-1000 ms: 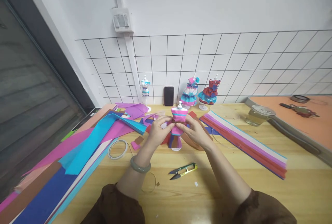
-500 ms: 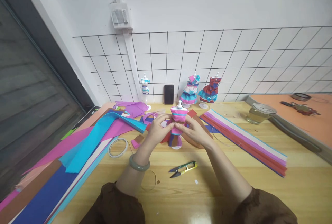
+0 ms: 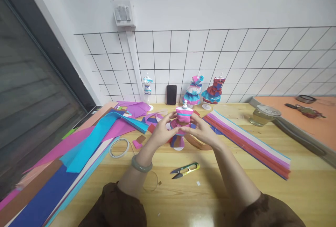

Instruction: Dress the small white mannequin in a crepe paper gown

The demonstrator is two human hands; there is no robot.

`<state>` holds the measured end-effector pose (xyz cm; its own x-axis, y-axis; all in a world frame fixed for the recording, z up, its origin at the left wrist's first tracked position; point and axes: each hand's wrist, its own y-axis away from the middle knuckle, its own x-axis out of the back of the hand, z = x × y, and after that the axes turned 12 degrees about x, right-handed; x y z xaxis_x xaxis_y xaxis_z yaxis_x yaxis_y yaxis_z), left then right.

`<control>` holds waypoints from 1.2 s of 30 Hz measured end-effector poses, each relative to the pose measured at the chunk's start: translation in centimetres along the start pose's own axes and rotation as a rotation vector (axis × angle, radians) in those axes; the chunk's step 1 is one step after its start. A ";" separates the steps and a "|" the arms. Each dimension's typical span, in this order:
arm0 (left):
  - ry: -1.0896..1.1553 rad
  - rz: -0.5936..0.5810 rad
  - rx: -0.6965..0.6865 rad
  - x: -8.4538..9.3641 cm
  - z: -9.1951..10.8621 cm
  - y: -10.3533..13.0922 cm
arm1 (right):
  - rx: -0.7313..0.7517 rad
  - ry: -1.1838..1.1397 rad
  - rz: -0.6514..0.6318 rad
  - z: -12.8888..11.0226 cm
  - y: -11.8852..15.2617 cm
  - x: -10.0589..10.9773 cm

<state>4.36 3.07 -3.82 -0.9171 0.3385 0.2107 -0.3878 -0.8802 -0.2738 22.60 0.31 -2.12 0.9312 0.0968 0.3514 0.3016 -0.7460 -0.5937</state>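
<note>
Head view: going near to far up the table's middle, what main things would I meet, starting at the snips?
Snips, pink-striped dress form between the left hand and the right hand, dark phone, gridded white wall.

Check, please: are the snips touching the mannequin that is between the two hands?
Apart. The head view shows it: bare table lies between the snips and the white base of the mannequin.
</note>
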 end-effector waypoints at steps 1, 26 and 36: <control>0.006 0.002 0.004 -0.1 0.1 0.1 | -0.013 -0.026 0.003 -0.1 0.0 0.2; -0.315 0.177 -0.028 -4.5 2.9 2.2 | 0.166 0.652 0.505 -6.7 0.9 0.8; -0.234 0.150 -0.089 -3.1 3.3 2.0 | -0.013 0.324 0.516 -6.1 0.7 2.4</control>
<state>6.70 -0.82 -1.95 -0.9223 0.1115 0.3700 -0.2657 -0.8783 -0.3975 23.82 -4.03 2.74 0.8461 -0.4836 0.2243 -0.1765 -0.6511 -0.7382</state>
